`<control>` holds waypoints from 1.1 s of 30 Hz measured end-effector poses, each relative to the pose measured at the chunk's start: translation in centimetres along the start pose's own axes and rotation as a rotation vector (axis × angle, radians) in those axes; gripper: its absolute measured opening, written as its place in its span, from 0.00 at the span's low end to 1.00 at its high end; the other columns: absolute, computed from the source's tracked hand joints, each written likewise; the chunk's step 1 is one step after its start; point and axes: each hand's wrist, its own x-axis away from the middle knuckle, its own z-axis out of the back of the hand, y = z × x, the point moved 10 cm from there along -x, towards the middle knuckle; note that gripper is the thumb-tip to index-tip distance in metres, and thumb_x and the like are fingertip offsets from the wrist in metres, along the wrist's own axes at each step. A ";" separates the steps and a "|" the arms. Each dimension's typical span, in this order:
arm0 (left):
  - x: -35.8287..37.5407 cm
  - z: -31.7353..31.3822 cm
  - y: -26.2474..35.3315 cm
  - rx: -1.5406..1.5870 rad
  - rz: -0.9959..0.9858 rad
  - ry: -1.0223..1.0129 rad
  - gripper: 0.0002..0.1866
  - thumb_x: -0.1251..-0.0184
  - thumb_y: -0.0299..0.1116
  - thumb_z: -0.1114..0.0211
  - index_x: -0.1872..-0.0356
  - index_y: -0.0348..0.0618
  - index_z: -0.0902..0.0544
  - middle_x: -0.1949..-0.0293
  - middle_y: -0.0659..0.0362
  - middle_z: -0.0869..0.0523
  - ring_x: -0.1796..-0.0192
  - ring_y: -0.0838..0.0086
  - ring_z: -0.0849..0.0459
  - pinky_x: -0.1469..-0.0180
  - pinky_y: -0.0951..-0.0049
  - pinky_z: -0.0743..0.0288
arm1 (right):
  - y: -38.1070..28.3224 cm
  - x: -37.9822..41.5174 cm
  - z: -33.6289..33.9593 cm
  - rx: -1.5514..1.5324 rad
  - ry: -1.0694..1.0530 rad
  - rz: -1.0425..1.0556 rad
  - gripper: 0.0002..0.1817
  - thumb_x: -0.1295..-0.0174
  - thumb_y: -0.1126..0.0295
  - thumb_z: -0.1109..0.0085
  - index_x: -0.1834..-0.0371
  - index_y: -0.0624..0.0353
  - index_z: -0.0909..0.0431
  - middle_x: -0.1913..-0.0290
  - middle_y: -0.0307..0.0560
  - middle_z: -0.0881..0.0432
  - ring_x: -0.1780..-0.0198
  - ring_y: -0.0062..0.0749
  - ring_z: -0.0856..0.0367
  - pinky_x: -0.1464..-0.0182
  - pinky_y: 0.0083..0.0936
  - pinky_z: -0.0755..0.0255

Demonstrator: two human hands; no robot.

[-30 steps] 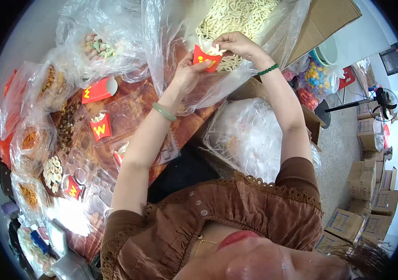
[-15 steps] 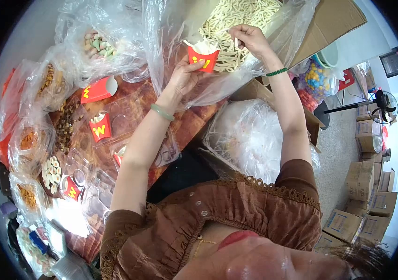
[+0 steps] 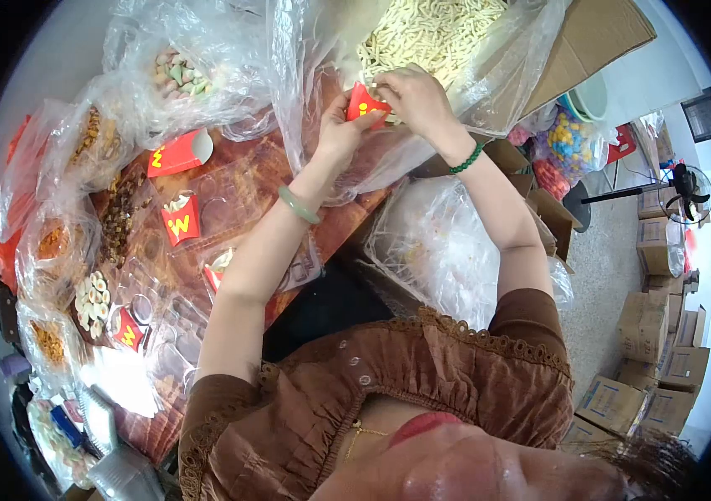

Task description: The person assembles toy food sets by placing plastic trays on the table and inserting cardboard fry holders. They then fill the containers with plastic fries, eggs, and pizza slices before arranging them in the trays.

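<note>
My left hand (image 3: 344,132) is closed around a small red fries carton (image 3: 362,103) with a yellow logo, which it holds tilted in front of the large open bag. My right hand (image 3: 419,98) has its fingers pinched at the carton's mouth, on a pale fry-shaped stick (image 3: 374,86) that is mostly hidden by the fingers. Behind both hands, a heap of pale fry-shaped sticks (image 3: 431,35) fills the clear plastic bag (image 3: 510,71).
On the red-brown table lie a flat carton (image 3: 180,154), a filled carton (image 3: 180,219), and clear trays (image 3: 234,179). Bags of small pieces (image 3: 179,73) line the far side. A box with a plastic liner (image 3: 447,250) stands below my right arm; a fan (image 3: 688,192) is at right.
My right hand has moved down and left from over the heap to the carton's mouth. The carton has turned and tilted in my left hand, shifting slightly right.
</note>
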 end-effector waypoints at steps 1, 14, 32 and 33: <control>0.3 0.0 0.2 -0.007 -0.016 0.014 0.24 0.44 0.19 0.34 0.45 0.36 0.29 0.53 0.55 0.21 0.53 0.71 0.19 0.53 0.71 0.19 | -1.2 0.1 0.1 0.072 0.014 0.086 0.10 0.45 0.66 0.38 0.65 0.60 0.19 0.68 0.51 0.17 0.70 0.39 0.20 0.64 0.30 0.26; 6.7 1.2 3.5 -0.169 -0.167 0.131 0.22 0.44 0.23 0.33 0.48 0.34 0.27 0.55 0.55 0.19 0.55 0.74 0.20 0.53 0.75 0.24 | -10.1 0.4 2.2 -0.260 -0.097 0.389 0.11 0.44 0.77 0.46 0.58 0.59 0.20 0.64 0.46 0.20 0.66 0.34 0.21 0.60 0.25 0.26; 26.0 8.6 14.2 -0.001 -0.324 0.380 0.21 0.41 0.20 0.36 0.47 0.34 0.29 0.55 0.56 0.20 0.55 0.76 0.19 0.54 0.76 0.22 | -27.5 0.3 -0.9 -0.817 -0.294 0.135 0.10 0.40 0.72 0.41 0.58 0.67 0.22 0.67 0.44 0.18 0.70 0.26 0.19 0.69 0.22 0.30; 27.3 8.8 14.9 0.044 -0.371 0.401 0.21 0.41 0.20 0.36 0.47 0.34 0.29 0.54 0.56 0.20 0.55 0.76 0.19 0.53 0.77 0.22 | -28.4 0.3 -1.3 -0.826 -0.308 0.152 0.10 0.40 0.72 0.41 0.58 0.67 0.22 0.67 0.44 0.18 0.70 0.26 0.19 0.69 0.22 0.30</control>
